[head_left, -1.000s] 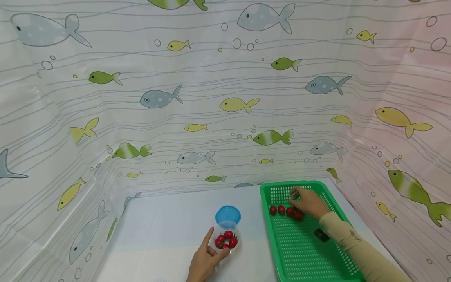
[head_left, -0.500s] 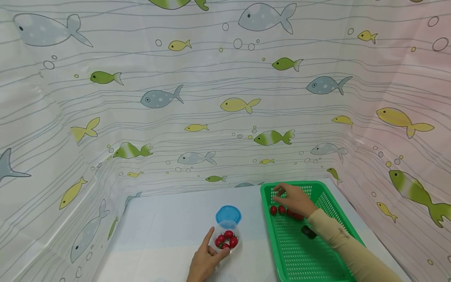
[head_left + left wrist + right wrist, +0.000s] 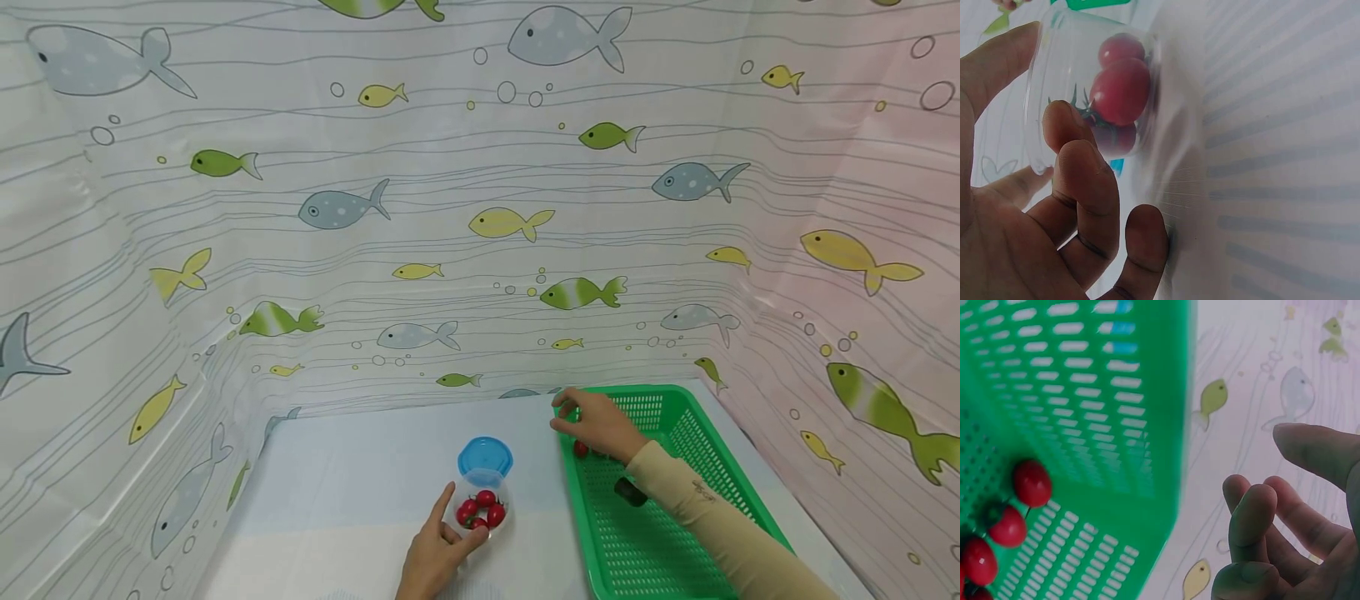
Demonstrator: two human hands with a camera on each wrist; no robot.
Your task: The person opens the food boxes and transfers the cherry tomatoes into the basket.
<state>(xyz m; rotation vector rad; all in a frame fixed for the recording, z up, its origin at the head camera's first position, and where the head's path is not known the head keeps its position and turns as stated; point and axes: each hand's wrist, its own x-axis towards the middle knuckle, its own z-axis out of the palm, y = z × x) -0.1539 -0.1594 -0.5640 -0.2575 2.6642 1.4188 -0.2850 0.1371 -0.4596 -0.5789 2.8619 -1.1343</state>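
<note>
My left hand holds a small clear plastic tub on the table, thumb and index finger on opposite sides. Several red cherry tomatoes with green stems lie inside it. A blue lid lies just behind the tub. My right hand hovers over the far left corner of a green basket, fingers loosely bent. Nothing shows between its thumb and fingertips in the right wrist view. More cherry tomatoes lie in a row in the basket, partly hidden by this hand in the head view.
A white table carries the tub, lid and basket. Fish-printed sheeting walls in the back and both sides. A dark wrist device sits under the right forearm, above the basket floor.
My right hand has moved left across the basket's far end to its left rim, staying empty. The left hand and the tub have stayed put.
</note>
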